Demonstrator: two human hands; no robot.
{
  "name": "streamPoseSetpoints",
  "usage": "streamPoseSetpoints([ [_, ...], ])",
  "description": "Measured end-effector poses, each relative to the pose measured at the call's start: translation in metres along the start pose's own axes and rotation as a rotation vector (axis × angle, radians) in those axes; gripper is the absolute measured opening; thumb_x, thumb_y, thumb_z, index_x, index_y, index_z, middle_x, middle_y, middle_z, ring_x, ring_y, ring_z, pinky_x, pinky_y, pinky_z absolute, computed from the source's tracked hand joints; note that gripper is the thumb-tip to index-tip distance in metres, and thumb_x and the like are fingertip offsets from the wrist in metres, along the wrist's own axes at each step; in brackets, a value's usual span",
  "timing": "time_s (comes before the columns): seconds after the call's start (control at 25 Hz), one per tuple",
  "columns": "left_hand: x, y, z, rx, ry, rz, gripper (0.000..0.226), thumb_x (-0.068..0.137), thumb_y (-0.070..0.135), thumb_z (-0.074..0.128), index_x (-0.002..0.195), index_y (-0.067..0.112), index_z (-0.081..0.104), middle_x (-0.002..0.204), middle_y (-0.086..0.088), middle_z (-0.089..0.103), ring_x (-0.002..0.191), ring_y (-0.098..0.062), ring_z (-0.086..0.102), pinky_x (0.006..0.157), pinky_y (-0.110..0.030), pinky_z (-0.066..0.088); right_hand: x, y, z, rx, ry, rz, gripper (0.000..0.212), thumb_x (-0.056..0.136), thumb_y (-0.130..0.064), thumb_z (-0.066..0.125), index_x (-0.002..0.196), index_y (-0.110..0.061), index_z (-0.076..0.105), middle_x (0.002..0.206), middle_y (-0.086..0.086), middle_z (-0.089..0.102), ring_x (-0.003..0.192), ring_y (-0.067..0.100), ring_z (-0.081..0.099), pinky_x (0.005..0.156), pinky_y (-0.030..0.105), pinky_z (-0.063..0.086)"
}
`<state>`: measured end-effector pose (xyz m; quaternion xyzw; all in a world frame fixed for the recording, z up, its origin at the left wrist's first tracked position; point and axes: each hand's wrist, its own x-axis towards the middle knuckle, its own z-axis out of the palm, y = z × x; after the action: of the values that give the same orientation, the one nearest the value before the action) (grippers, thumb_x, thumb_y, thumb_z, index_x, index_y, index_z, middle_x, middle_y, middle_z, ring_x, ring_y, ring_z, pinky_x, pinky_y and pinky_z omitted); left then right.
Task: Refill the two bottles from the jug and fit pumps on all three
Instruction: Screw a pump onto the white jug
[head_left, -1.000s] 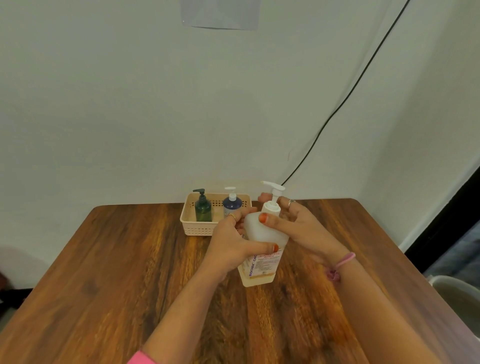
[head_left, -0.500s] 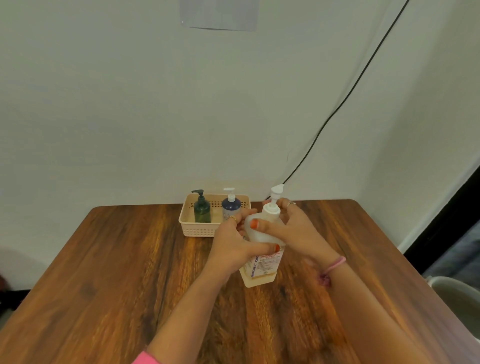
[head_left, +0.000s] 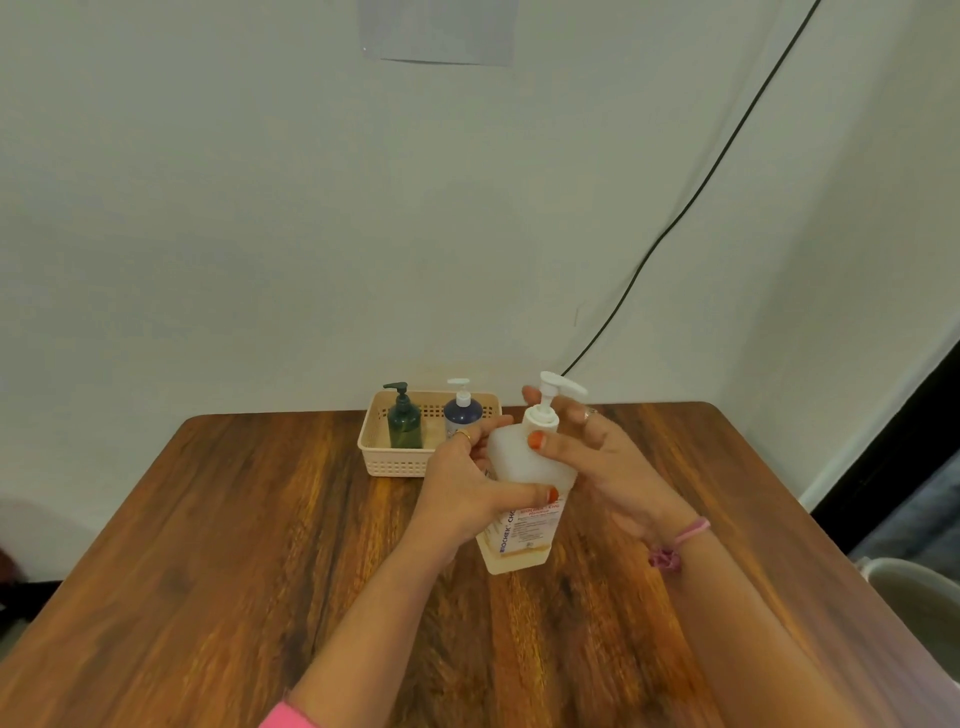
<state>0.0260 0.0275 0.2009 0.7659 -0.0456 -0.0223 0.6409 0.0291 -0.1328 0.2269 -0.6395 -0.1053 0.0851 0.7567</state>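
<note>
- Near the middle of the table, a little toward its far edge, I see the jug: a squarish, translucent white plastic body with rounded shoulders, standing with its base on the wood
- My left hand is wrapped around the jug's body, thumb across the front just above the label, fingers behind
- My right hand is at the jug's neck, thumb tip pressed on the shoulder just below the collar, fingers curved round behind the white pump; whether those fingers actually grip I cannot tell
- The pump sits upright on the neck, smooth white plastic, spout pointing right
- The label's side edge reads "BIOCHEK"; the red and small print on its face is too blurred to read
- A pale yellowish liquid shows low in the jug
- At the middle of the table's far edge stands a cream plastic basket with perforated walls, holding a dark green bottle with a dark pump on the left and a dark blue bottle with a white pump on the right, both upright
- The table is glossy, strongly grained brown wood with rounded corners, with open surface left, right and nearer than the jug
- A black cable runs down the pale wall
</note>
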Motion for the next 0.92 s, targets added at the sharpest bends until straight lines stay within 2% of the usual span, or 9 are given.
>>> streamPoseSetpoints([
  [0.12, 0.001, 0.001, 0.002, 0.017, -0.004, 0.019, 0.08, 0.052, 0.021, 0.091, 0.122, 0.033, 0.053, 0.111, 0.012, 0.06, 0.097, -0.005, 0.059, 0.079, -0.029, 0.058, 0.004, 0.007, 0.002, -0.011, 0.166, -0.039, 0.042, 0.069, -0.007, 0.078, 0.108, -0.005, 0.062, 0.101, 0.009, 0.073, 0.094, 0.025, 0.07, 0.073, 0.033, 0.058],
  [0.2, 0.001, -0.001, 0.005, 0.024, -0.008, 0.025, 0.081, 0.053, 0.02, 0.091, 0.124, 0.032, 0.053, 0.112, 0.013, 0.06, 0.096, -0.003, 0.06, 0.076, -0.025, 0.058, 0.007, 0.014, 0.008, -0.052, 0.25, -0.033, 0.053, 0.063, -0.013, 0.083, 0.106, -0.002, 0.055, 0.096, 0.013, 0.072, 0.086, 0.026, 0.071, 0.068, 0.035, 0.058],
  [0.28, 0.002, -0.002, 0.007, 0.029, -0.009, 0.022, 0.082, 0.053, 0.022, 0.09, 0.125, 0.032, 0.053, 0.113, 0.013, 0.06, 0.096, -0.004, 0.06, 0.076, -0.026, 0.058, 0.008, 0.013, 0.005, -0.067, 0.196, -0.003, 0.06, 0.062, -0.02, 0.082, 0.112, -0.007, 0.053, 0.101, 0.011, 0.071, 0.087, 0.023, 0.071, 0.07, 0.034, 0.058],
  [0.4, 0.003, -0.002, 0.008, 0.018, -0.01, 0.013, 0.081, 0.053, 0.022, 0.091, 0.125, 0.031, 0.053, 0.112, 0.012, 0.059, 0.099, -0.006, 0.058, 0.08, -0.03, 0.058, 0.004, 0.004, -0.009, 0.001, 0.038, 0.029, 0.052, 0.07, -0.016, 0.073, 0.12, -0.014, 0.058, 0.109, 0.0, 0.071, 0.098, 0.02, 0.068, 0.075, 0.031, 0.057],
  [0.56, 0.006, -0.001, 0.013, 0.011, -0.03, 0.029, 0.079, 0.054, 0.019, 0.091, 0.121, 0.034, 0.053, 0.107, 0.015, 0.059, 0.095, -0.002, 0.058, 0.074, -0.023, 0.056, 0.006, 0.011, -0.006, 0.011, 0.157, -0.014, 0.038, 0.071, -0.004, 0.075, 0.108, -0.005, 0.063, 0.093, 0.006, 0.075, 0.086, 0.022, 0.072, 0.065, 0.03, 0.057],
  [0.64, 0.007, -0.002, 0.015, 0.02, -0.029, 0.032, 0.077, 0.055, 0.02, 0.09, 0.12, 0.037, 0.052, 0.106, 0.02, 0.057, 0.094, 0.0, 0.058, 0.071, -0.019, 0.055, 0.01, 0.017, -0.003, -0.045, 0.197, -0.034, 0.041, 0.07, -0.008, 0.079, 0.108, -0.006, 0.062, 0.095, 0.01, 0.074, 0.088, 0.027, 0.072, 0.068, 0.035, 0.059],
  [0.76, 0.011, -0.005, 0.015, 0.016, -0.024, 0.018, 0.076, 0.055, 0.021, 0.09, 0.119, 0.037, 0.051, 0.109, 0.017, 0.058, 0.096, -0.004, 0.058, 0.078, -0.027, 0.057, 0.01, 0.014, -0.014, -0.045, 0.079, -0.02, 0.051, 0.073, -0.013, 0.074, 0.121, -0.011, 0.057, 0.106, 0.007, 0.073, 0.097, 0.024, 0.07, 0.076, 0.034, 0.059],
  [0.84, 0.014, -0.007, 0.014, -0.01, -0.024, 0.003, 0.076, 0.053, 0.021, 0.091, 0.117, 0.036, 0.053, 0.11, 0.014, 0.059, 0.099, -0.007, 0.059, 0.082, -0.034, 0.057, 0.009, 0.012, -0.025, -0.063, -0.029, 0.004, 0.049, 0.077, -0.014, 0.068, 0.125, -0.013, 0.057, 0.113, 0.006, 0.07, 0.104, 0.023, 0.067, 0.081, 0.032, 0.057],
  [0.92, 0.016, -0.009, 0.015, -0.017, -0.027, 0.003, 0.075, 0.053, 0.02, 0.091, 0.116, 0.036, 0.054, 0.108, 0.014, 0.059, 0.099, -0.006, 0.059, 0.082, -0.033, 0.057, 0.01, 0.014, -0.03, -0.091, -0.006, -0.02, 0.043, 0.077, -0.014, 0.068, 0.12, -0.012, 0.062, 0.111, 0.007, 0.071, 0.103, 0.023, 0.067, 0.079, 0.032, 0.057],
])
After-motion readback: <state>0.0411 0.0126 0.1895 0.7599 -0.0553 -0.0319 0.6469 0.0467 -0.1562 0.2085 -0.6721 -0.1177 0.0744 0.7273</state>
